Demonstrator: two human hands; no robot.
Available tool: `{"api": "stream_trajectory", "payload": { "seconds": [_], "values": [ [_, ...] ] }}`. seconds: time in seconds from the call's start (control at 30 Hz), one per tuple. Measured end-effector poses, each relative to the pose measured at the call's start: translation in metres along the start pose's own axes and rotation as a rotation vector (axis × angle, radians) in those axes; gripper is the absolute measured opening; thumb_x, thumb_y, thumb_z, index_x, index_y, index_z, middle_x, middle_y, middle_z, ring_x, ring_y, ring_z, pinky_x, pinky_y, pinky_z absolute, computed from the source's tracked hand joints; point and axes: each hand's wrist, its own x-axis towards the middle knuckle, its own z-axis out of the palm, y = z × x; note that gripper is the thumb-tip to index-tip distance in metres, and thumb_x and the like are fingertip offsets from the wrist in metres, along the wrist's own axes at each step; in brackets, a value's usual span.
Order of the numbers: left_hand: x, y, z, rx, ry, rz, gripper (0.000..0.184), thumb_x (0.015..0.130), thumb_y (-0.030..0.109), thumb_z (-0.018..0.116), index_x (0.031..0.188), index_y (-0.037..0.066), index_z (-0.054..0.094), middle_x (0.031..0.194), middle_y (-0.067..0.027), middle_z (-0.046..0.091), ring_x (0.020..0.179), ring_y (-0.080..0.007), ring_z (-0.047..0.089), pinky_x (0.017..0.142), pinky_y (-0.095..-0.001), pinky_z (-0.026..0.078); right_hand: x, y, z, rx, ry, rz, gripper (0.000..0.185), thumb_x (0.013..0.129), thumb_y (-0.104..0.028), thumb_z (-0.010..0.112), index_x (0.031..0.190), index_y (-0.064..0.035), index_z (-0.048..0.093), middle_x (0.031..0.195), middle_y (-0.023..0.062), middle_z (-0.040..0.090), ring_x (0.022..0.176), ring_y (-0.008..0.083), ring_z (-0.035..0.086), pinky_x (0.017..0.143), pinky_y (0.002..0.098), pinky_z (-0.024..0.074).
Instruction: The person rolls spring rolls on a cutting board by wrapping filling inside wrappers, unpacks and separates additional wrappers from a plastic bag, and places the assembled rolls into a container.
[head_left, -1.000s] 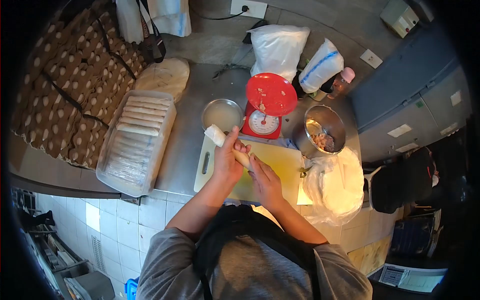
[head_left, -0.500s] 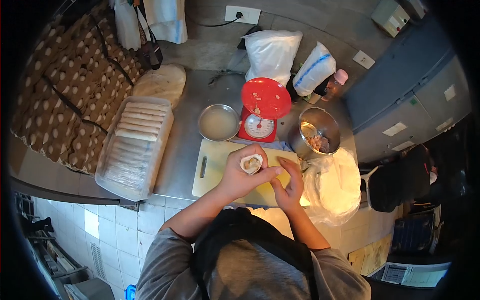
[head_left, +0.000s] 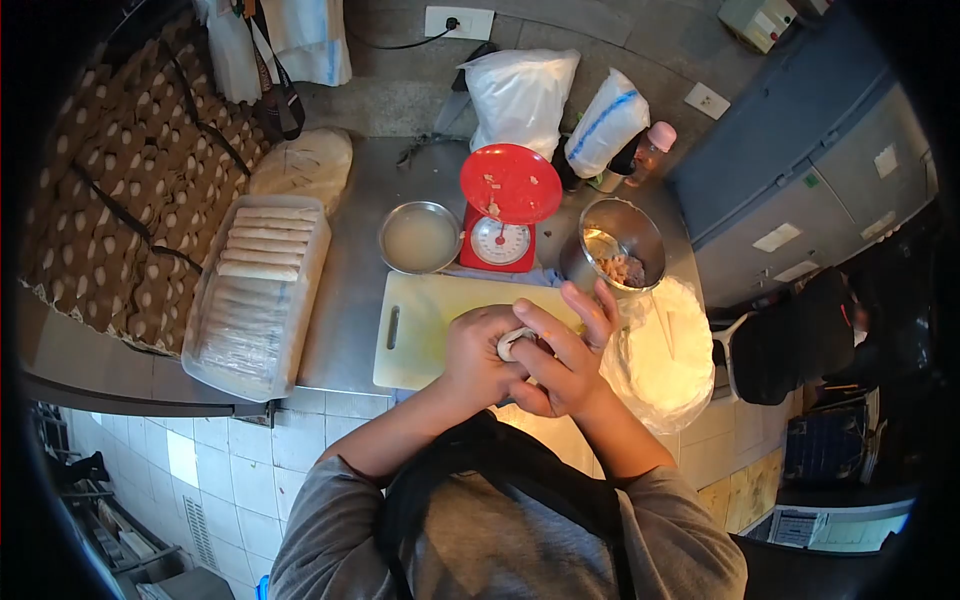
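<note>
A small dumpling (head_left: 512, 343), its pale wrapper gathered at the top, sits in the curled fingers of my left hand (head_left: 474, 350). Over it comes my right hand (head_left: 566, 365), its bent fingers on the wrapper's edge while other fingers stick out to the upper right. The filling is now covered by wrapper and fingers. Both hands are above the pale yellow cutting board (head_left: 420, 300). To their right lies a stack of round pale wrappers (head_left: 660, 370) on plastic, with a steel bowl (head_left: 640, 225) of pinkish filling (head_left: 622, 268) behind it.
A red kitchen scale (head_left: 500, 245) stands behind the board, beside a metal bowl of cloudy liquid (head_left: 420, 238). On the left, a plastic tub (head_left: 255, 300) holds several pale rolls near stacked egg trays (head_left: 120, 200). White bags (head_left: 520, 100) stand against the wall.
My right hand has moved left onto the dumpling, which was an open cup with filling showing and is now drawn together. The camera view has shifted slightly.
</note>
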Motion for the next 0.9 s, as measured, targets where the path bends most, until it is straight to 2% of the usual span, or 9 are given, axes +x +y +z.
{"api": "stream_trajectory", "payload": {
  "seconds": [0.07, 0.17, 0.33, 0.47, 0.57, 0.63, 0.73, 0.83, 0.9],
  "values": [
    [-0.004, -0.005, 0.004, 0.034, 0.016, 0.018, 0.022, 0.065, 0.017, 0.073, 0.081, 0.005, 0.064, 0.072, -0.0133, 0.062, 0.063, -0.0336, 0.060, 0.057, -0.0375, 0.048, 0.002, 0.002, -0.001, 0.016, -0.034, -0.023, 0.040, 0.090, -0.052, 0.045, 0.080, -0.0194, 0.067, 0.125, 0.0027, 0.060, 0.126, 0.0318, 0.042, 0.106, 0.0563, 0.0225],
    [-0.003, -0.006, 0.006, 0.051, 0.042, 0.062, 0.020, 0.066, 0.013, 0.074, 0.080, 0.004, 0.062, 0.069, -0.0113, 0.061, 0.059, -0.0249, 0.060, 0.055, -0.0336, 0.046, 0.000, 0.008, -0.004, 0.134, -0.051, 0.005, 0.045, 0.091, -0.053, 0.045, 0.084, -0.0177, 0.070, 0.125, 0.0054, 0.060, 0.124, 0.0335, 0.044, 0.105, 0.0543, 0.0247],
    [0.008, 0.003, -0.001, -0.270, -0.146, -0.287, 0.018, 0.068, 0.006, 0.074, 0.071, 0.004, 0.057, 0.063, -0.0023, 0.055, 0.060, -0.0072, 0.049, 0.054, -0.0257, 0.041, -0.018, 0.019, -0.003, 0.699, 0.135, 0.385, 0.054, 0.092, -0.057, 0.042, 0.099, -0.0129, 0.073, 0.125, 0.0157, 0.057, 0.122, 0.0365, 0.045, 0.105, 0.0497, 0.0276],
    [0.009, 0.008, -0.001, -0.407, -0.193, -0.381, 0.018, 0.069, 0.004, 0.073, 0.068, 0.004, 0.054, 0.063, 0.0007, 0.052, 0.061, -0.0048, 0.047, 0.055, -0.0243, 0.040, -0.015, 0.018, 0.003, 0.748, 0.074, 0.303, 0.055, 0.093, -0.056, 0.040, 0.100, -0.0117, 0.072, 0.126, 0.0186, 0.055, 0.121, 0.0375, 0.046, 0.103, 0.0503, 0.0294],
    [0.011, 0.016, 0.001, -0.326, -0.287, -0.232, 0.015, 0.070, 0.004, 0.071, 0.072, 0.004, 0.056, 0.064, 0.0010, 0.053, 0.062, -0.0051, 0.047, 0.056, -0.0246, 0.041, -0.002, 0.016, -0.002, 0.676, 0.081, 0.196, 0.052, 0.093, -0.054, 0.041, 0.098, -0.0138, 0.072, 0.124, 0.0164, 0.057, 0.120, 0.0371, 0.047, 0.102, 0.0516, 0.0307],
    [0.008, 0.017, 0.003, -0.400, -0.270, -0.258, 0.013, 0.071, 0.004, 0.070, 0.073, 0.003, 0.057, 0.066, 0.0002, 0.056, 0.062, -0.0054, 0.049, 0.056, -0.0249, 0.042, 0.001, 0.019, -0.006, 0.635, 0.078, 0.135, 0.048, 0.092, -0.053, 0.043, 0.095, -0.0149, 0.072, 0.122, 0.0143, 0.060, 0.119, 0.0364, 0.048, 0.101, 0.0524, 0.0314],
    [0.002, 0.018, 0.010, -0.455, -0.233, -0.271, 0.012, 0.071, 0.004, 0.070, 0.075, 0.003, 0.059, 0.069, -0.0008, 0.059, 0.063, -0.0056, 0.051, 0.057, -0.0252, 0.043, 0.006, 0.025, -0.016, 0.324, -0.004, -0.122, 0.044, 0.090, -0.052, 0.046, 0.088, -0.0156, 0.070, 0.118, 0.0109, 0.062, 0.117, 0.0351, 0.050, 0.101, 0.0532, 0.0311],
    [-0.001, 0.016, 0.017, -0.490, -0.214, -0.295, 0.011, 0.071, 0.004, 0.070, 0.075, 0.002, 0.059, 0.072, -0.0014, 0.062, 0.064, -0.0054, 0.052, 0.058, -0.0247, 0.043, 0.013, 0.029, -0.024, 0.237, -0.073, -0.201, 0.042, 0.088, -0.051, 0.048, 0.082, -0.0151, 0.068, 0.117, 0.0089, 0.062, 0.115, 0.0343, 0.051, 0.102, 0.0535, 0.0311],
    [0.002, 0.016, 0.015, -0.489, -0.252, -0.306, 0.011, 0.072, 0.004, 0.070, 0.074, 0.002, 0.059, 0.071, -0.0006, 0.062, 0.064, -0.0049, 0.052, 0.057, -0.0242, 0.043, 0.011, 0.029, -0.026, 0.341, -0.045, -0.094, 0.046, 0.091, -0.052, 0.045, 0.083, -0.0139, 0.070, 0.116, 0.0108, 0.062, 0.116, 0.0343, 0.050, 0.102, 0.0531, 0.0306]
  ]
}}
